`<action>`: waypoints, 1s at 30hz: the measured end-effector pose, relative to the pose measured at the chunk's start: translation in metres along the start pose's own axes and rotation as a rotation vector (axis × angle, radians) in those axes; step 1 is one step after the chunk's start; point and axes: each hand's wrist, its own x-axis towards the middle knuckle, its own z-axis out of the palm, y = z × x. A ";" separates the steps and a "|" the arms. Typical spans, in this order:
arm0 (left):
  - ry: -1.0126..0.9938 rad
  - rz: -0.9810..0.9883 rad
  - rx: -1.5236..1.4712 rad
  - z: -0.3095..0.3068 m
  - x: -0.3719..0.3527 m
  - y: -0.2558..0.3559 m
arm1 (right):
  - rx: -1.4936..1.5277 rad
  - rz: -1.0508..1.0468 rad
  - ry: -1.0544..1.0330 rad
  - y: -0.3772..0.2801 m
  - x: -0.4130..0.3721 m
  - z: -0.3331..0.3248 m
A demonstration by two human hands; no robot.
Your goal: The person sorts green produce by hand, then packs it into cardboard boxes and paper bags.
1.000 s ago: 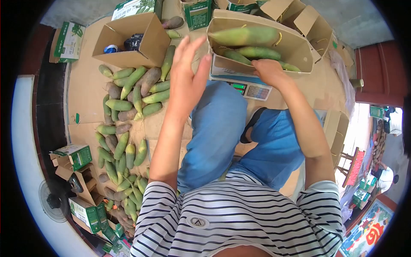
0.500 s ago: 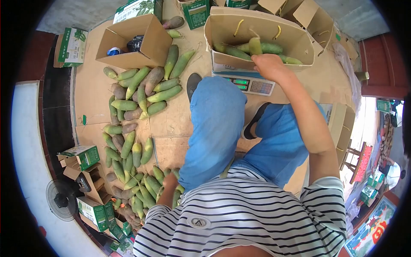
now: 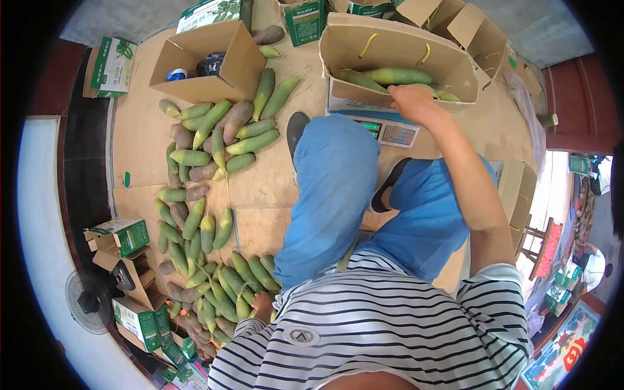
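Observation:
My right hand is at the near rim of an open cardboard box with yellow rope handles. Its fingers curl down at the rim, and whatever they hold is hidden. Inside the box lie several green radishes. The box stands on a digital scale with lit green displays. Low on my left side, my left hand reaches to a pile of green radishes, beside a pale-tipped radish. Its fingers are too small and dark to make out.
More radishes, green and brownish, lie in groups on the cardboard floor. A smaller open box holds dark and blue items. Green printed boxes and a fan stand at left. At far right is another person.
The radish held upright in my right hand has gone from sight; that hand is now lower at the rim. My left hand has moved down and nearer my body along the pile.

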 end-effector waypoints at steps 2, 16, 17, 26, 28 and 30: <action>0.018 0.039 -0.077 -0.010 0.004 0.000 | 0.004 -0.015 0.023 0.003 0.002 0.005; 1.302 1.100 -1.287 -0.415 -0.179 0.121 | 0.010 0.038 -0.036 0.000 0.001 0.000; 1.408 1.150 -1.326 -0.440 -0.204 0.129 | 0.007 0.040 -0.045 -0.002 0.001 -0.002; 1.686 1.345 -0.490 -0.554 -0.330 0.243 | -0.013 0.044 -0.068 -0.004 0.002 -0.002; 1.687 1.277 -0.343 -0.544 -0.325 0.249 | 0.001 0.043 -0.031 0.001 0.005 0.005; 1.436 1.360 -0.340 -0.528 -0.326 0.236 | 0.017 0.048 -0.039 0.006 0.002 0.008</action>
